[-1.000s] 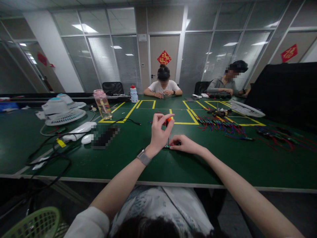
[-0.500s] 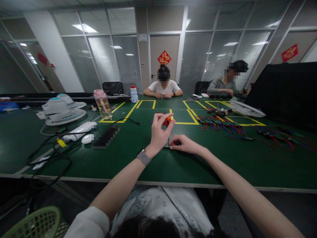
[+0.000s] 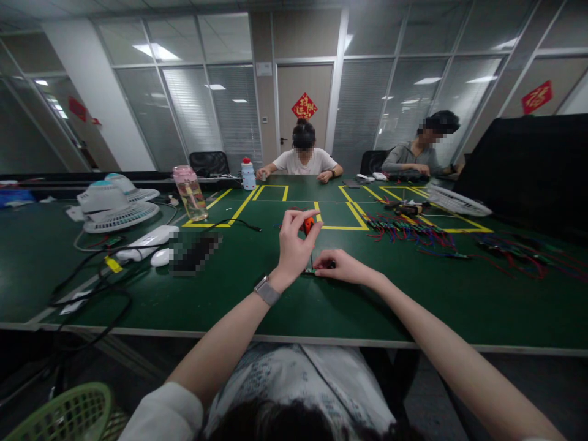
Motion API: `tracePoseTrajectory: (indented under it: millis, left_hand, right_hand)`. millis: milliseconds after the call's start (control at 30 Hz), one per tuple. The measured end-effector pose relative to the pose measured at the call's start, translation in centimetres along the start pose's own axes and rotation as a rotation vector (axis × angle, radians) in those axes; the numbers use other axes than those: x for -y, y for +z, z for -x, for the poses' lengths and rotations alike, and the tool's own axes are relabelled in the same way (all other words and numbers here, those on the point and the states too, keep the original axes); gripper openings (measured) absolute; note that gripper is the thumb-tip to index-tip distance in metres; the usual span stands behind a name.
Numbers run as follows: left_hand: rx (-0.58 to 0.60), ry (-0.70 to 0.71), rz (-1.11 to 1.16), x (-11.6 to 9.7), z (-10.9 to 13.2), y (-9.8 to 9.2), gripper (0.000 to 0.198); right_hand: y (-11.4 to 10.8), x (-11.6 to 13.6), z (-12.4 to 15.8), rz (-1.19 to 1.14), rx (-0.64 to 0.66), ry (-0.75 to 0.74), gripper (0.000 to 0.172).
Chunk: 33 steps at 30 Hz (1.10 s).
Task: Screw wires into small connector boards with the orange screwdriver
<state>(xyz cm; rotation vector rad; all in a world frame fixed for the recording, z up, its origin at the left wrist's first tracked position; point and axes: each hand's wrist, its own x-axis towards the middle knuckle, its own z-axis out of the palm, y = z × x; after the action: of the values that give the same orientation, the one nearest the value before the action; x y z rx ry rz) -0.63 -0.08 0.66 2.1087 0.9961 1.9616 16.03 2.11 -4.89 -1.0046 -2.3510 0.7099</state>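
Between the fingertips of my left hand (image 3: 294, 245) is the orange-and-black handle of a screwdriver (image 3: 309, 225). Its thin shaft points down at a small green circuit board (image 3: 309, 271) lying on the green table. The tip is too small to make out. My right hand (image 3: 342, 267) rests low on the table, its fingers pinching the right side of the board. Something dark and reddish shows under those fingers, mostly hidden.
Bundled red and blue wires with boards (image 3: 408, 233) lie to the right. On the left are a pink-lidded bottle (image 3: 190, 195), white fans (image 3: 120, 211), a white mouse (image 3: 161, 257) and black cables (image 3: 94, 282). Two people sit across the table; a dark screen (image 3: 537, 177) stands at right.
The screwdriver handle has turned a little in my left fingertips. My right hand stays put. Across the table, a person's hands have spread apart, one moving toward the blue-and-white bottle.
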Motion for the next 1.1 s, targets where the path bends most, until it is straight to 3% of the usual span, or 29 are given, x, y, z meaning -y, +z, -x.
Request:
tracePoseTrajectory:
  millis: [233, 500, 733, 1000, 1100]
  left_hand:
    - [0.062, -0.027, 0.12, 0.37, 0.12, 0.13, 0.032]
    - [-0.023, -0.014, -0.004, -0.03, 0.03, -0.03, 0.018]
    - [0.068, -0.031, 0.124, 0.53, 0.15, 0.23, 0.033]
    - [-0.008, -0.001, 0.008, 0.11, 0.07, 0.09, 0.019]
    - [0.009, -0.002, 0.01, 0.13, 0.09, -0.02, 0.023]
  right_hand:
    - [-0.01, -0.01, -0.02, -0.017, 0.009, -0.003, 0.022]
    - [-0.01, 0.0, 0.01, -0.006, 0.003, -0.003, 0.021]
    - [0.05, -0.35, -0.06, 0.011, 0.005, -0.012, 0.022]
    - [0.06, -0.15, -0.01, 0.002, -0.005, -0.003, 0.02]
    - [0.03, -0.13, 0.0, 0.002, -0.001, -0.005, 0.02]
